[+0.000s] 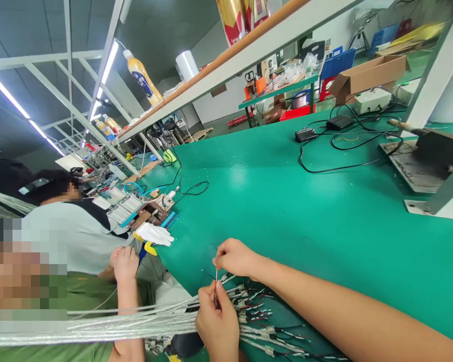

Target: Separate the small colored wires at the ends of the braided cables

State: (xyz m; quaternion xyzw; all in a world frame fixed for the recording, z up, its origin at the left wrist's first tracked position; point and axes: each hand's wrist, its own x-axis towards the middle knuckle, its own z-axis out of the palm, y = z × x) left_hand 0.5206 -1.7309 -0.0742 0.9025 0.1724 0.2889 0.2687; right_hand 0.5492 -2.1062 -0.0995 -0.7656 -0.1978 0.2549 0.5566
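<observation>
My left hand (218, 319) is closed in a pinch around a thin wire (216, 274) that stands up from its fingertips. Just above, my right hand (233, 257) pinches the upper end of the same wire between thumb and fingers. Beneath my hands lies a bundle of pale sheathed cables (143, 319), coming in from the left. Their ends carry small metal connectors (242, 304) and fan out to the right into loose red, black and white wires (258, 315). My left hand partly covers the bundle.
Co-workers sit along the left; one co-worker's hands (126, 262) are near the bench edge. A white glove (154, 234) lies by a small bench machine (147, 213). Black power adapters (340, 122) with cords lie at the far right of the green tabletop (287, 201). A shelf (226, 68) crosses overhead.
</observation>
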